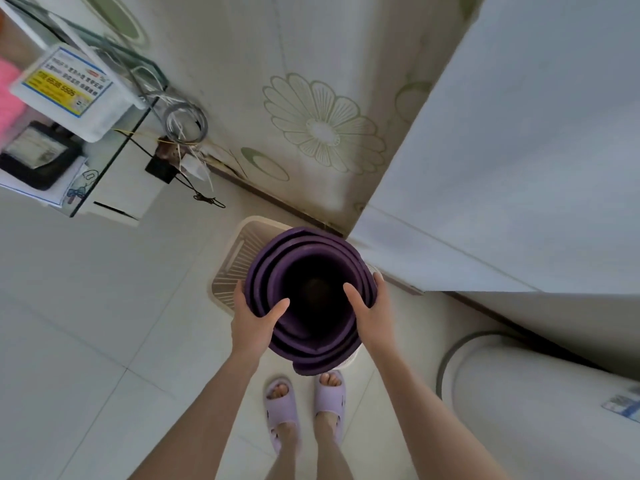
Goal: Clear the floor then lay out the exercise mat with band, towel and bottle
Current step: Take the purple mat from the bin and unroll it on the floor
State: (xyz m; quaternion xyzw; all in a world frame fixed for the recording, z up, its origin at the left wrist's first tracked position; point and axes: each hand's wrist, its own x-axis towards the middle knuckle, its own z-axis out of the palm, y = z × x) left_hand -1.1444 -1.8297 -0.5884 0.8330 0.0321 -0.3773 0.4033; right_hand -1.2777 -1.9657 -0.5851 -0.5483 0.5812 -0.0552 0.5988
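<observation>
Gripping the rolled purple exercise mat (310, 299) by its top rim, standing on end and seen straight down the hollow core. Left hand (254, 323) clamped on the near-left edge, thumb hooked inside the roll, fingers wrapping the outside. Right hand (369, 311) doing the same on the right edge, thumb inside, fingers curling over the outer layer. So both hands closed on the mat, no gap.

Sitting just behind and left of the grip: a slatted beige plastic basket (230, 268), with the roll partly covering it. Can't tell whether the bottom end is inside the basket or already clear of it. Directly below the grip, toward the body: two feet in lilac slippers (306, 405) on pale floor tiles (86, 306).

Probably lifting the roll out to carry it somewhere open, judging by the task. No band, towel or bottle showing anywhere.

Things likely to go sideways:
- pinching only the rim, so inner coils telescoping down and out
- loose outer flap near the toes unrolling and tripping those slippers
- dragging the basket along if the bottom end is catching in it
- swinging right into the white cylinder (540, 400) standing close by
- drifting far left toward the glass shelf (117, 161) and its dangling cables (187, 123)
</observation>
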